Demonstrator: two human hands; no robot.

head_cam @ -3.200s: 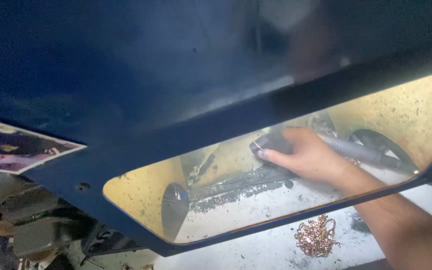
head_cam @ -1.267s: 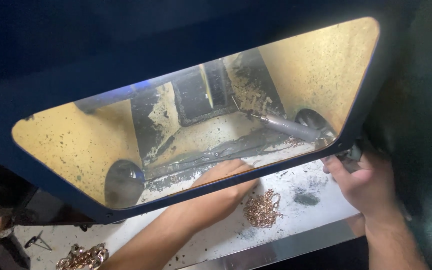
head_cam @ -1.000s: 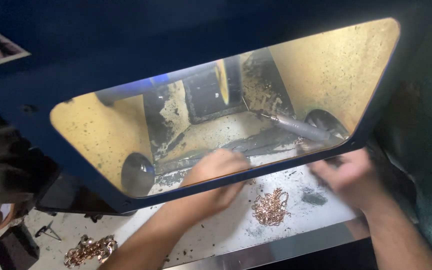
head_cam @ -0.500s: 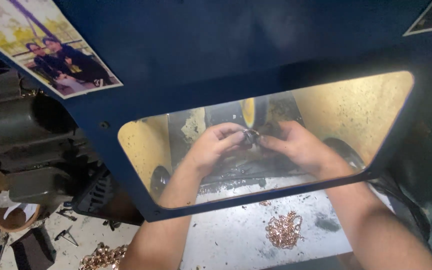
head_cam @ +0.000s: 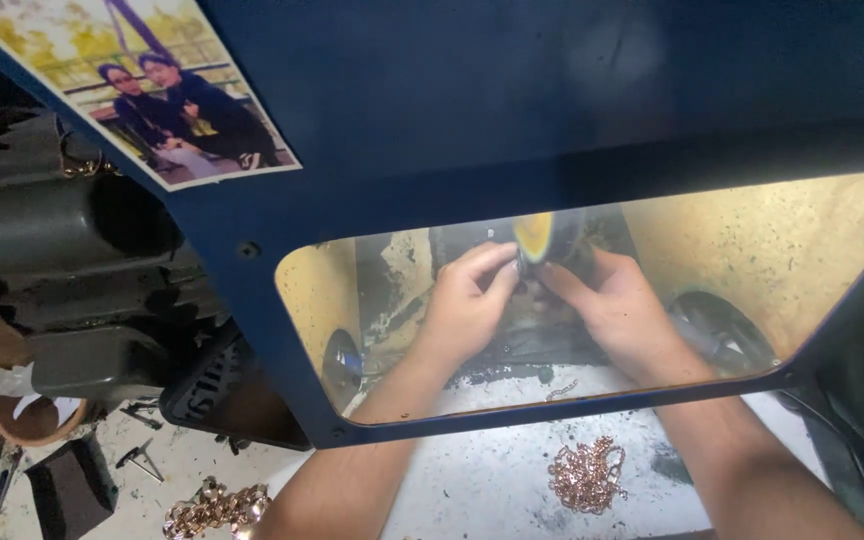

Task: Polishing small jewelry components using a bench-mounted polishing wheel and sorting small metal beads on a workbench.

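A: Where are the hands?

B: Both reach in behind the dark blue metal hood (head_cam: 552, 90), seen through its clear window (head_cam: 772, 260). The left hand (head_cam: 467, 305) and the right hand (head_cam: 617, 310) meet at the far middle of the lit chamber, just below a yellowish round polishing wheel (head_cam: 535, 237).

A: Holding anything?

B: The fingers of both are pinched close together around something small and dark right under the wheel. It is too small and hidden to tell what it is, or whether it touches the wheel.

A: What else lies around?

B: A pile of rose-gold metal chain (head_cam: 585, 475) sits on the pale dusty bench surface (head_cam: 472, 490), near the person and between the two forearms, closer to the right one. A second heap of chunkier gold-coloured chain (head_cam: 214, 508) lies to the near left. A short bit of chain (head_cam: 562, 390) lies just inside the window's lower edge.

A: And on the hood?

B: A printed photograph of two people (head_cam: 167, 95) is stuck at its far left. A black motor housing (head_cam: 62, 230) sits left of that.
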